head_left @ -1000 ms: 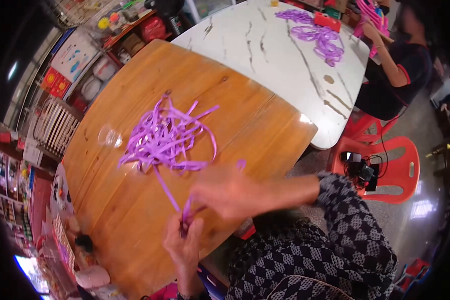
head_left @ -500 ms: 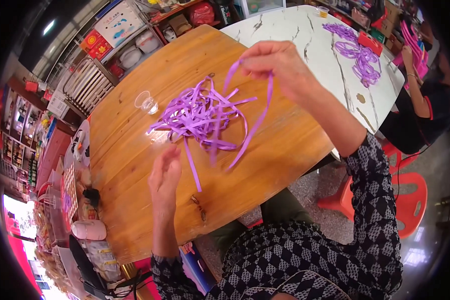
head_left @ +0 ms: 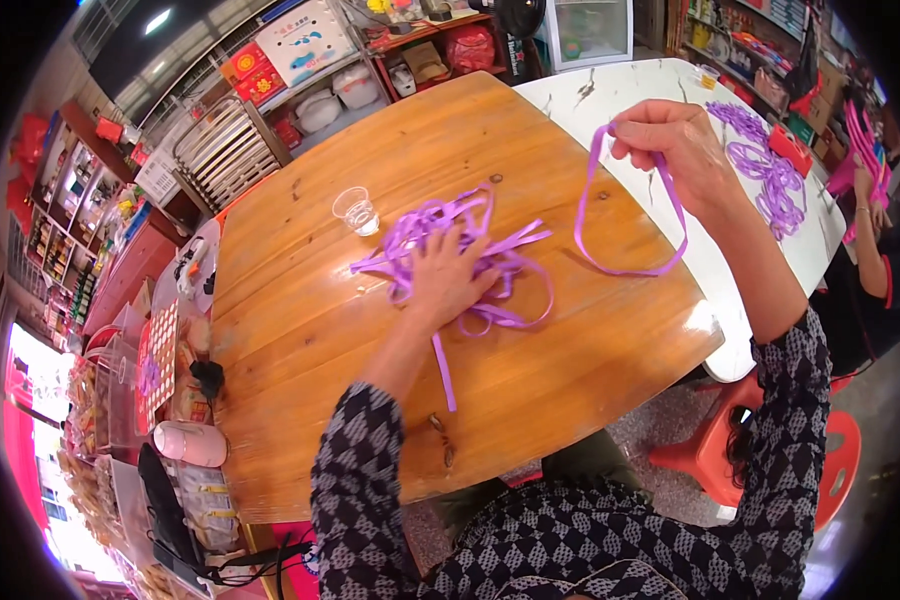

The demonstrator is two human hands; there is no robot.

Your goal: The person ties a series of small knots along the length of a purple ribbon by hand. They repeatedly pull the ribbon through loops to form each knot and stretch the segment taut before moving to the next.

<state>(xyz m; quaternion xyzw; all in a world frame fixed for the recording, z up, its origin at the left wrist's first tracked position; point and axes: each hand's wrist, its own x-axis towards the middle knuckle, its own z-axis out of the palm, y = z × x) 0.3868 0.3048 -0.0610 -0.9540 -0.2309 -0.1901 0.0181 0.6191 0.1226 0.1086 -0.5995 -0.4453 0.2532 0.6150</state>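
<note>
On the wooden table point(head_left: 320, 390), the left hand point(head_left: 452, 275) had come down spread upon tangled purple ribbon point(head_left: 407, 238), seemingly steadying it; above the table's right side, the right hand point(head_left: 673, 150) pinched a ribbon loop point(head_left: 620, 271), swung clear

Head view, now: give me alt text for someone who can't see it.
The left hand lies spread on a tangled pile of purple ribbon on a wooden table, while the right hand holds up a purple ribbon loop. A clear cup sits left of the pile; more purple ribbon lies on a white table at right.
</note>
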